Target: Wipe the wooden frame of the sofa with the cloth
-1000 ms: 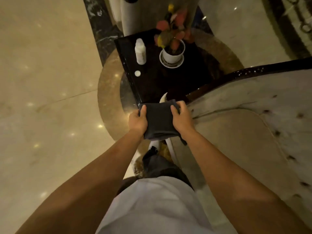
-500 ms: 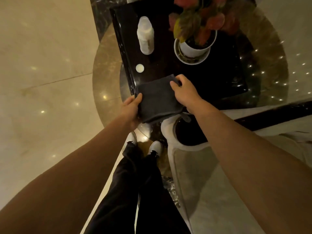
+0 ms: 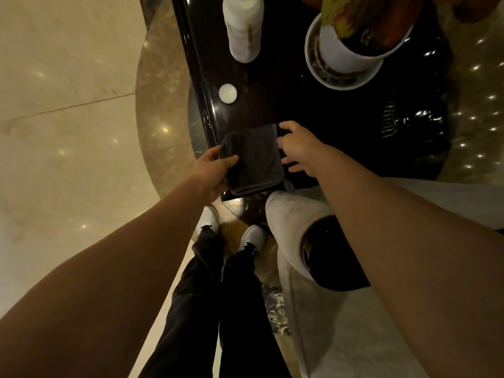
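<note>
Left hand [image 3: 215, 170] pinches the folded dark cloth [image 3: 253, 159] on the glossy black side table [image 3: 313, 110]; right hand [image 3: 298, 148] open beside it. White bottle [image 3: 242, 25], its cap [image 3: 227, 93] and potted plant [image 3: 351, 42] sit beyond.

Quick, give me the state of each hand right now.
Left hand: closed on the dark folded cloth, gripping its left edge.
Right hand: open, fingers spread beside the cloth's right edge.

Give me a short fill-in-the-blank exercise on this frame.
1. The folded dark cloth lies on the black ____.
2. The left hand grips the cloth's ____ edge.
3. The loose white cap lies nearer the person than the white ____.

Missing words: table; left; bottle
</note>
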`<state>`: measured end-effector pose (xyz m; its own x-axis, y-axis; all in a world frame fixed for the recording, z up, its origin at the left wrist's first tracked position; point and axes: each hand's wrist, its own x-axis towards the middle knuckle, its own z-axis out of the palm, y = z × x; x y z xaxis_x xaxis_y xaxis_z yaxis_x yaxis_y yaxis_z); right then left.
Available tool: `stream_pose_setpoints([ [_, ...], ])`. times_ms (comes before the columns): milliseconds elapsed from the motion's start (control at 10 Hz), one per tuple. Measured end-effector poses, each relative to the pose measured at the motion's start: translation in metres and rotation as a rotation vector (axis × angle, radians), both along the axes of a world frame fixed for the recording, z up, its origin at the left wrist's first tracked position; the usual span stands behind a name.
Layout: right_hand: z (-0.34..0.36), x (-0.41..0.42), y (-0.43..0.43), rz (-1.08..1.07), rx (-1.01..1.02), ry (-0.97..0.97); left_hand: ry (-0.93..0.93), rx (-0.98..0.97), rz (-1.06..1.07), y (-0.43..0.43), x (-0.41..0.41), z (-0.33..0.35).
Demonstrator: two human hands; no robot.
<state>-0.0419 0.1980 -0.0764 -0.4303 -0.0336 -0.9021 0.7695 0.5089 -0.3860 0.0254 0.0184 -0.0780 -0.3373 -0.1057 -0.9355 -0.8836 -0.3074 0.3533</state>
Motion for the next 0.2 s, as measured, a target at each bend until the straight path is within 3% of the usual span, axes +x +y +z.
stream_pose_setpoints([
  [200, 0.041, 0.007, 0.0, 0.072, 0.104, 0.075, -0.02, -0.185, -0.201, -0.019, -0.004, 0.039],
])
